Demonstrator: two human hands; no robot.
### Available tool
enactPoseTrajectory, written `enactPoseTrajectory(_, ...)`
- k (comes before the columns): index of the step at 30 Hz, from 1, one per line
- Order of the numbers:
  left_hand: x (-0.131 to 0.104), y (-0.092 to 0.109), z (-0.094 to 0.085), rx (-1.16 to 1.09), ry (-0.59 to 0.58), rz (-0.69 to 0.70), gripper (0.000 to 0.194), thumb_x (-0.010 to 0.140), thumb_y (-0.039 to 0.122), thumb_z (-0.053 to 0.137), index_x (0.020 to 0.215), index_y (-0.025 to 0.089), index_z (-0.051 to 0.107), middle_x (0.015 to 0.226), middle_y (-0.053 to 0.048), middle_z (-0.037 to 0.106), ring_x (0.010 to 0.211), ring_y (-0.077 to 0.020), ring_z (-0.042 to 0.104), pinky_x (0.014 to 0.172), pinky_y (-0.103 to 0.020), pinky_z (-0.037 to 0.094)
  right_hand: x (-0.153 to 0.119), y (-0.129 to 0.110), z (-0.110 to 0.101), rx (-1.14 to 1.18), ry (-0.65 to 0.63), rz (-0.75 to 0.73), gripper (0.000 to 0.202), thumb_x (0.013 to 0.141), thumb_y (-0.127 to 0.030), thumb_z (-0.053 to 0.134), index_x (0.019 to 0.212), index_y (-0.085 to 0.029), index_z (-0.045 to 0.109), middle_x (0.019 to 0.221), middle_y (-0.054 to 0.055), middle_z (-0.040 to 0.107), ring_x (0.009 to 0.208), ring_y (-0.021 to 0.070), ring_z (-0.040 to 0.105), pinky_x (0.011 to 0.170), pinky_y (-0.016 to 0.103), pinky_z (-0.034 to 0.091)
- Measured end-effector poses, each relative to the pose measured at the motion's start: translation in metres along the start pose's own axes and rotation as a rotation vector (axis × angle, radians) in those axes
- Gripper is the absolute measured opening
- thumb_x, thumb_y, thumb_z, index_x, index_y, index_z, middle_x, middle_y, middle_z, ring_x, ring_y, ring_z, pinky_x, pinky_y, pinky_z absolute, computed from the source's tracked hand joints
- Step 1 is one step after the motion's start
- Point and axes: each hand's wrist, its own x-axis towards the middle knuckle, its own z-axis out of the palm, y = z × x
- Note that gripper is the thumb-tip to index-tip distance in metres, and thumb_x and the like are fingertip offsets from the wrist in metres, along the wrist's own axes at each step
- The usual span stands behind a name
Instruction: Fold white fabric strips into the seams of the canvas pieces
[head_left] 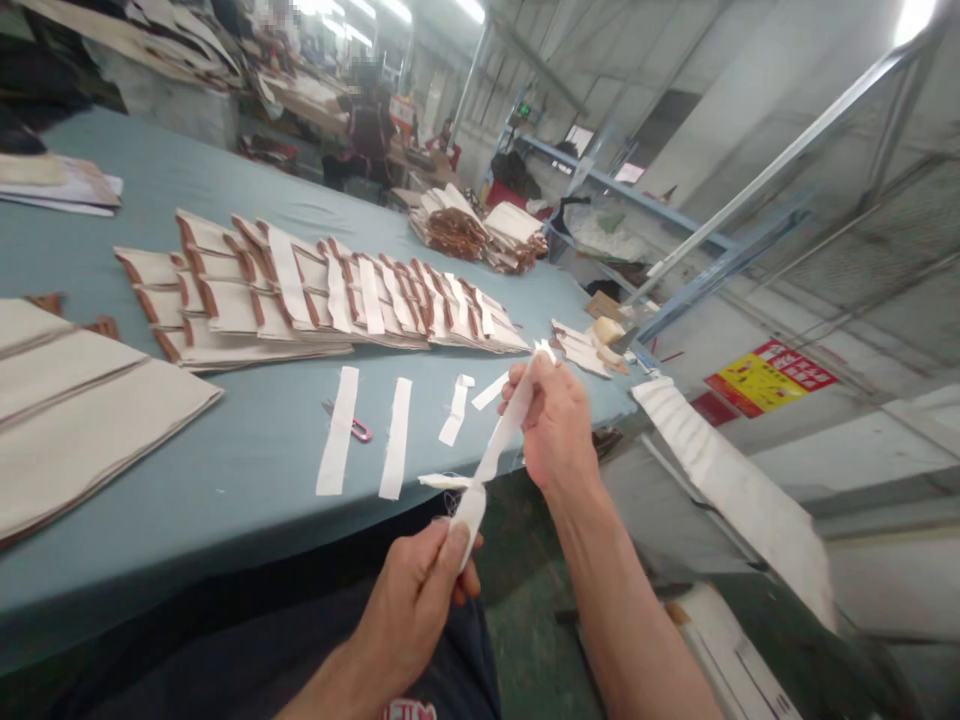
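Note:
A white fabric strip (496, 446) runs slantwise between my two hands, past the table's front edge. My left hand (420, 570) is closed on its lower end, thumb on top, with loose threads hanging beside it. The upper end is pinched in my right hand (553, 415). Several more white strips lie flat on the table, among them one strip (396, 438) near the edge. Thread snips with a pink handle (361, 430) lie partly under another strip (339, 430).
Overlapping cream fabric panels with brown edging (300, 290) spread along the blue-covered table (247, 440), some with white strips on top. A large cream panel (82, 410) lies at left. Folded bundles (450, 222) sit farther back. Another person (369, 135) is in the background.

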Motion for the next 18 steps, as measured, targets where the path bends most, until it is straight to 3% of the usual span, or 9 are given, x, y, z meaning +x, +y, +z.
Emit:
enactPoseTrajectory(3,-0.004,-0.007,0.014,0.197,-0.073,0.14,0.058,0.111,0.048,0.028,0.07,0.021,0.059,0.058,-0.001,0.063,0.056,-0.016,0.064,0.063,-0.028,0.042,0.018,0.009,-0.017,-0.183,0.097,-0.043,0.051,0.087,-0.073,0.061,0.079,-0.023,0.054,0.068,-0.004,0.06,0.05,0.011,0.051,0.048,0.025,0.042)
enactPoseTrajectory(6,-0.004,-0.011,0.024,0.281,-0.103,0.31,0.052,0.112,0.04,0.025,0.074,0.023,0.056,0.059,0.0,0.063,0.054,-0.0153,0.063,0.059,-0.028,0.039,0.031,0.022,-0.038,-0.316,0.178,-0.113,0.046,0.088,-0.066,0.065,0.078,-0.023,0.055,0.063,-0.005,0.058,0.051,0.0117,0.047,0.05,0.027,0.038)
enactPoseTrajectory(8,0.0,-0.011,0.027,0.316,-0.099,0.354,0.048,0.112,0.038,0.027,0.076,0.024,0.054,0.065,-0.001,0.064,0.057,-0.0151,0.063,0.059,-0.028,0.039,0.037,0.032,-0.05,-0.394,0.226,-0.149,0.043,0.089,-0.063,0.068,0.079,-0.022,0.057,0.062,-0.005,0.057,0.053,0.0131,0.048,0.052,0.028,0.037)
enactPoseTrajectory(13,0.006,-0.027,0.039,0.352,0.013,0.375,0.05,0.112,0.041,0.026,0.077,0.024,0.057,0.065,-0.002,0.064,0.058,-0.0167,0.062,0.061,-0.029,0.04,0.058,0.058,-0.068,-0.498,0.334,-0.167,0.043,0.095,-0.062,0.061,0.081,-0.021,0.058,0.059,-0.006,0.052,0.054,0.0148,0.045,0.054,0.03,0.036)
enactPoseTrajectory(16,-0.006,-0.039,0.041,0.318,-0.012,0.307,0.051,0.112,0.045,0.032,0.077,0.024,0.063,0.063,-0.002,0.066,0.057,-0.0161,0.063,0.06,-0.027,0.044,0.078,0.072,-0.071,-0.525,0.367,-0.161,0.041,0.101,-0.055,0.06,0.084,-0.018,0.062,0.066,-0.003,0.058,0.058,0.0144,0.051,0.058,0.029,0.043)
enactPoseTrajectory(18,-0.02,-0.042,0.036,0.28,-0.014,0.223,0.048,0.111,0.048,0.039,0.08,0.025,0.069,0.066,-0.002,0.069,0.061,-0.0159,0.066,0.061,-0.024,0.048,0.093,0.078,-0.07,-0.541,0.371,-0.161,0.035,0.103,-0.049,0.063,0.096,-0.015,0.066,0.081,0.0,0.065,0.067,0.0145,0.06,0.064,0.03,0.052)
